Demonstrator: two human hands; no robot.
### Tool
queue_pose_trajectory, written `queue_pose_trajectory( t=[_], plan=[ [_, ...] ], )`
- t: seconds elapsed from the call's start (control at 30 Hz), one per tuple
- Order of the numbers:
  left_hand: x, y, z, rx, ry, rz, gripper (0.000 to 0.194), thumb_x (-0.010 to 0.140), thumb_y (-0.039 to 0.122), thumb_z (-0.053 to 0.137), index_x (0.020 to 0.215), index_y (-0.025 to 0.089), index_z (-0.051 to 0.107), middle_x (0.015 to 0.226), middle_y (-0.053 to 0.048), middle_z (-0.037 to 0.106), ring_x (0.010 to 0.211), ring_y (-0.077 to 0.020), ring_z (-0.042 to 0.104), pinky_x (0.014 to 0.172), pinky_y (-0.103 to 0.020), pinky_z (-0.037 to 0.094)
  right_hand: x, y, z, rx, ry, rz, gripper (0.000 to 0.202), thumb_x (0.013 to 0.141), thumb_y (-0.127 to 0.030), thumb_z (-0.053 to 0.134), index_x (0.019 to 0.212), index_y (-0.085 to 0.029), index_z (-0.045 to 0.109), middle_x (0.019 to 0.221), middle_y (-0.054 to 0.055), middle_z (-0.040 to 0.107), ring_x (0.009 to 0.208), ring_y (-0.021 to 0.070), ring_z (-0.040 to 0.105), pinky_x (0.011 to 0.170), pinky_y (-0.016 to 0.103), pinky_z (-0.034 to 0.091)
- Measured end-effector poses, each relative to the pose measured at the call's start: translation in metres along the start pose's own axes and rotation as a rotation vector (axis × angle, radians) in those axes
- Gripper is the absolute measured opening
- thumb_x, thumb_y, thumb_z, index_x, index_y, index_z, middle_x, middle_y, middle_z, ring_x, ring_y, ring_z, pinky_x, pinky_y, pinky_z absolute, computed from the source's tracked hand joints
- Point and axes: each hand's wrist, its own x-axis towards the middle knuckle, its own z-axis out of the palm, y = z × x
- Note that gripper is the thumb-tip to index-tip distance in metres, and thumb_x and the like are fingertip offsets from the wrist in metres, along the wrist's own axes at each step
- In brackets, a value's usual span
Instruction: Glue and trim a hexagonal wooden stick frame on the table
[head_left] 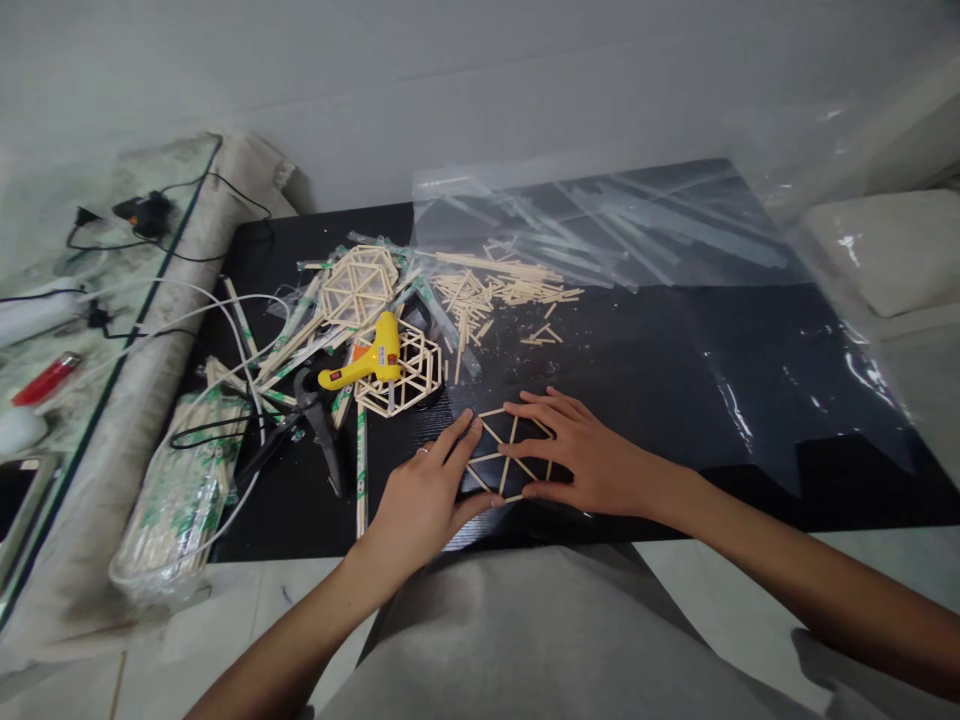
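Observation:
A hexagonal frame of thin wooden sticks [504,456], with spokes meeting at its middle, lies at the front edge of the black tabletop. My left hand [420,492] grips its left side, thumb at the near edge and fingers at the far left corner. On the other side, my right hand [596,450] holds it with thumb and fingers spread around the right part, which they partly cover. Just beyond my left hand, a yellow hot glue gun [388,352] rests on another stick frame [431,372]. Behind that is a further hexagonal frame [358,287].
Cut wooden sticks [525,285] lie heaped near a clear plastic sheet [600,220]. Left of my hands are a black-handled tool [322,435], white cable [251,365] and bagged sticks [176,500]. A red lighter [46,380] sits on the glass-topped surface at far left.

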Motion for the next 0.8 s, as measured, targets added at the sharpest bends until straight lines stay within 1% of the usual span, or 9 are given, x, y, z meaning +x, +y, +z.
queue_pose_trajectory(
  t=[0.17,0.4,0.67,0.8],
  plan=[
    [0.0003,0.0005,-0.0008,0.003,0.004,0.009,0.076,0.095,0.059,0.063,0.157,0.021,0.04,0.162,-0.016,0.047,0.125,-0.0307,0.068,0.096,-0.043,0.063,0.0007,-0.0006,-0.0009,-0.03,-0.015,-0.004,0.048,0.094,-0.049,0.073,0.138,-0.031,0.068,0.161,0.012,0.047,0.153,0.0354,0.039,0.125,0.065,0.027],
    [0.0002,0.0006,-0.0012,-0.008,-0.001,-0.003,0.077,0.095,0.058,0.064,0.158,0.021,0.039,0.163,-0.015,0.045,0.126,-0.0314,0.067,0.096,-0.045,0.062,0.0011,-0.0001,-0.0008,-0.028,-0.014,-0.005,0.048,0.093,-0.052,0.073,0.136,-0.032,0.069,0.16,0.013,0.048,0.152,0.0359,0.04,0.124,0.066,0.029],
    [0.0006,0.0076,-0.0004,-0.02,-0.003,-0.058,0.079,0.087,0.05,0.071,0.156,0.022,0.042,0.164,-0.014,0.044,0.118,-0.032,0.071,0.093,-0.047,0.063,0.0009,0.0008,0.0007,-0.002,0.001,-0.002,0.048,0.092,-0.051,0.074,0.136,-0.033,0.069,0.16,0.01,0.048,0.153,0.035,0.039,0.125,0.065,0.027],
    [0.0013,0.0093,0.0001,-0.024,-0.001,-0.062,0.08,0.087,0.053,0.069,0.155,0.02,0.043,0.165,-0.013,0.043,0.12,-0.0325,0.069,0.095,-0.048,0.063,0.0007,0.0012,0.001,-0.001,0.004,-0.005,0.047,0.093,-0.052,0.073,0.136,-0.033,0.069,0.16,0.01,0.048,0.153,0.0346,0.039,0.125,0.065,0.027]
  ],
)
